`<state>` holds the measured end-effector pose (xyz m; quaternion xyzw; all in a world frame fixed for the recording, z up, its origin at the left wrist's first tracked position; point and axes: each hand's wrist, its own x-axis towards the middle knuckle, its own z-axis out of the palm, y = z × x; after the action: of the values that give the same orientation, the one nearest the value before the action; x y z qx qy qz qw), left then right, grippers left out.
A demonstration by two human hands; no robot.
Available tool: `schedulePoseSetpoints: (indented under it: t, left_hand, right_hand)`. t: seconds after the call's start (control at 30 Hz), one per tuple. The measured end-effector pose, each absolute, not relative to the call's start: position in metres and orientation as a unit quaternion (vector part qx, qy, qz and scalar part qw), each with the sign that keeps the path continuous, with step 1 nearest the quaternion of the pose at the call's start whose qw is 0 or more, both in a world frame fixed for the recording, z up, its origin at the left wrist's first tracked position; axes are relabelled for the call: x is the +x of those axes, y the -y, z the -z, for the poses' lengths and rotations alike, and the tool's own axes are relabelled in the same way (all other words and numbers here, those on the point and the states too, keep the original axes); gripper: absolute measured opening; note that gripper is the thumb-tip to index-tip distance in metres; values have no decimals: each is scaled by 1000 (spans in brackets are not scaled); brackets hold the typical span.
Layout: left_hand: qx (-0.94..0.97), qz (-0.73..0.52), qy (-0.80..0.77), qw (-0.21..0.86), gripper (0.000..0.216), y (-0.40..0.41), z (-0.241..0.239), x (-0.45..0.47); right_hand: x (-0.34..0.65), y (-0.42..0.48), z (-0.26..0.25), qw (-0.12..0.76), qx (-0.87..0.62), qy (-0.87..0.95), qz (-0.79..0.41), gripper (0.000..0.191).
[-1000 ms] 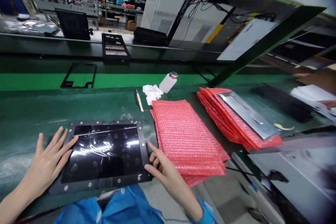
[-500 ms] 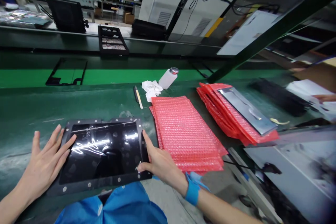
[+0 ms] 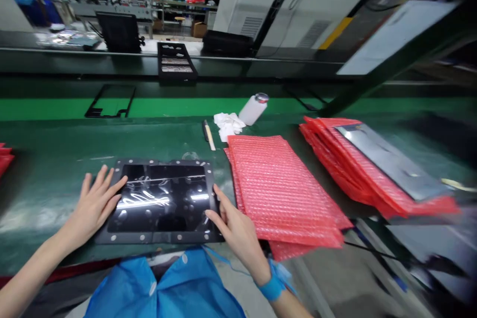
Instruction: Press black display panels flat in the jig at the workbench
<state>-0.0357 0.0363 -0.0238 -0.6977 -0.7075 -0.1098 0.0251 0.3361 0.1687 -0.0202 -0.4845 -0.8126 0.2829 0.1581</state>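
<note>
1. The green table (image 3: 167,141) carries everything within reach.
2. Red bubble-wrap bags (image 3: 276,184) lie stacked just right of the work; a second pile, bubble-wrap sleeves (image 3: 335,174), sits farther right with a flat metallic panel (image 3: 391,159) on top.
3. The glossy black screen panel (image 3: 164,198), bordered by a dark frame with round pale studs, lies flat on the table before the person, between both hands. The step in hand looks like steadying or aligning it; any next move would call for even support at both sides, with fingertips off the glass.
4. The left hand (image 3: 95,203) is spread wide on the left border, gripping nothing.
5. The right hand (image 3: 238,228) has thumb and forefinger apart at the right border; whether any finger hooks underneath, I cannot tell.
6. Beyond stand a white bottle (image 3: 252,110), crumpled wipes (image 3: 228,124) and a slim pen-like tool (image 3: 209,138).
</note>
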Motion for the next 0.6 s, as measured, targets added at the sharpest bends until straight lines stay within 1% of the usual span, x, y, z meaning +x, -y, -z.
schedulePoseSetpoints:
  t: [0.13, 0.2, 0.27, 0.47, 0.53, 0.6]
  left_hand:
    - [-689, 72, 710, -129, 55, -36, -2, -38]
    - [-699, 54, 687, -193, 61, -39, -17, -42]
    - [-707, 40, 668, -231, 71, -41, -29, -48]
    - [-721, 14, 644, -253, 108, -46, -32, -50]
    - [-713, 4, 655, -249, 114, -45, -29, -45]
    - [-698, -1, 674, -242, 115, -43, -27, -39]
  right_hand:
    - [339, -174, 27, 144, -508, 808, -262, 82]
    - [339, -177, 32, 141, -516, 800, -271, 86]
    - [340, -180, 35, 145, -514, 797, -282, 89]
    - [342, -183, 37, 139, -513, 797, -287, 89]
    - [344, -184, 40, 138, -510, 801, -282, 89]
    - [347, -185, 43, 136, -494, 817, -265, 87]
